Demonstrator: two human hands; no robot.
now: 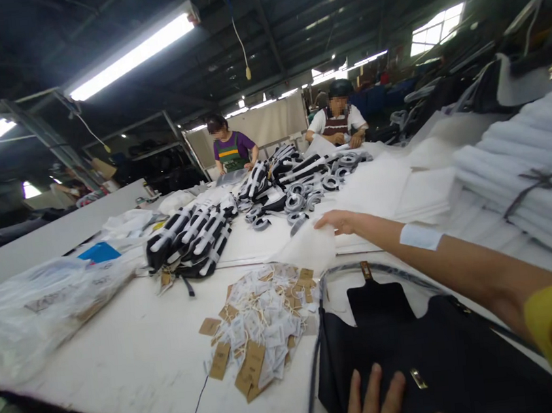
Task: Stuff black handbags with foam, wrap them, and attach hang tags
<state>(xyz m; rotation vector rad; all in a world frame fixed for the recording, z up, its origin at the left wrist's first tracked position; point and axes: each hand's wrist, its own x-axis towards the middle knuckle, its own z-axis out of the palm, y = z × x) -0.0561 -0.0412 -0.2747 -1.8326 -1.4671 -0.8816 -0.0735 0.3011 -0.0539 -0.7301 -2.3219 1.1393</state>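
Note:
A black handbag (449, 352) with a small gold clasp plate lies at the lower right, its flap (382, 300) folded up and away. My left hand (380, 402) rests on the bag's front with fingers spread. Beyond the bag, my right hand (339, 221) is stretched forward, thumb and fingers closed on the edge of a thin white packing sheet (312, 245). The bag's strap, wrapped in clear film, curves round its top. Just left of the bag is a heap of paper hang tags (263, 326) with strings, some brown and some white.
Bundles of black straps with white wrapping (193, 238) and several grey rolled strips (295, 201) cover the middle. White foam sheets (528, 167) are stacked at right. A clear plastic bag (54, 308) lies left. Two people (233, 148) work across the table (138, 352).

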